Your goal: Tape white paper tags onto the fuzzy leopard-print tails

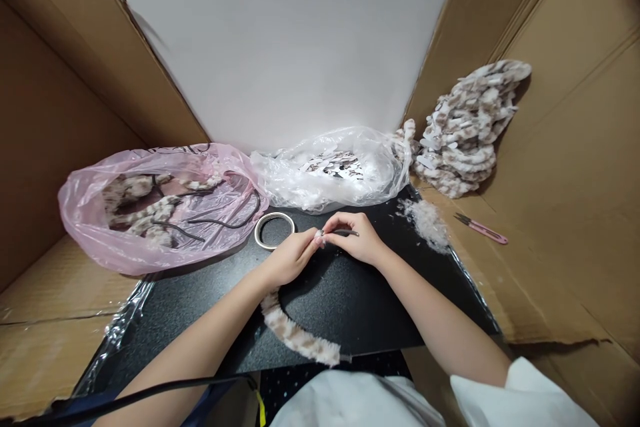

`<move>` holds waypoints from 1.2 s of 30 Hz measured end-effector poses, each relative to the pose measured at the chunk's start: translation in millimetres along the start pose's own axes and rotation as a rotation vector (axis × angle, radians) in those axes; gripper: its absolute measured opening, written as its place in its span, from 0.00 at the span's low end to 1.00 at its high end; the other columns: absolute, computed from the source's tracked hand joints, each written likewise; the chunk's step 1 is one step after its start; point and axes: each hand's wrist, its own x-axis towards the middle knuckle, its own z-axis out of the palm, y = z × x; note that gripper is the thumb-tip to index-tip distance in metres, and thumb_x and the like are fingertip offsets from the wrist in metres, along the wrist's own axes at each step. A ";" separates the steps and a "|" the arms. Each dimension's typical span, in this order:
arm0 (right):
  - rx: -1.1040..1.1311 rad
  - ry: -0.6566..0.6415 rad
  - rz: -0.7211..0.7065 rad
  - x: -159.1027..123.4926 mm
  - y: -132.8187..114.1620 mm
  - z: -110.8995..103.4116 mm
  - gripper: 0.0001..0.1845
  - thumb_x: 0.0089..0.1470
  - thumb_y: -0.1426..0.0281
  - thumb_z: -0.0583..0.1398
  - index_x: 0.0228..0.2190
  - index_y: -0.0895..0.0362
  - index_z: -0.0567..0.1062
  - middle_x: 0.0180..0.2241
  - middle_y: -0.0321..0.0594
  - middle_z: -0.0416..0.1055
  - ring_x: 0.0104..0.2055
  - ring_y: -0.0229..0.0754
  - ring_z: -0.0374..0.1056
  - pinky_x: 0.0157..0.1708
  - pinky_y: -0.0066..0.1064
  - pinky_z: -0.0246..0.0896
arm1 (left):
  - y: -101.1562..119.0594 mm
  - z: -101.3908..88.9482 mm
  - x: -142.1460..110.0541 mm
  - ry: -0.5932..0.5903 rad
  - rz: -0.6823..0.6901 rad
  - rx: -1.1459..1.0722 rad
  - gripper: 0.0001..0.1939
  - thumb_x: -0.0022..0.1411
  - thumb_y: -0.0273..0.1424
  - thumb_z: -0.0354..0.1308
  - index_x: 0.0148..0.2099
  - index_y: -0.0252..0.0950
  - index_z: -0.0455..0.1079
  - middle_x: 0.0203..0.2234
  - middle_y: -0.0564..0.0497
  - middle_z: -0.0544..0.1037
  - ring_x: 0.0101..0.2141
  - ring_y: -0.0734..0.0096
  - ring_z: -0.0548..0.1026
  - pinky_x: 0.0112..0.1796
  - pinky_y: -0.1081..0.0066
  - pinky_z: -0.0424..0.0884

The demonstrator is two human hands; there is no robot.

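Observation:
My left hand (290, 258) is closed around one end of a curved headband (295, 333) covered in brown-and-white plush, which arcs down toward my lap. My right hand (356, 239) pinches the bare dark tip of the same headband (347, 233) right beside the left fingers. Both hands meet over a black mat (350, 307). A roll of tape (273, 229) lies flat just behind my left hand.
A pink plastic bag (160, 207) with dark bands and plush pieces sits at the left. A clear bag (335, 170) of small parts lies behind. Finished plush headbands (467, 130) are piled at the right, near loose fluff (427, 221) and pink snips (481, 228). Cardboard walls surround everything.

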 end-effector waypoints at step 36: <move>-0.227 -0.084 -0.136 1.9 -6.8 -6.9 0.05 0.52 0.74 0.61 0.27 0.57 0.77 0.29 0.38 0.75 0.32 0.39 0.70 0.34 0.29 0.64 | 1.1 -2.0 -1.1 -0.061 -0.031 0.043 0.19 0.69 0.41 0.41 0.34 0.36 0.67 0.27 0.51 0.73 0.30 0.66 0.72 0.34 0.70 0.65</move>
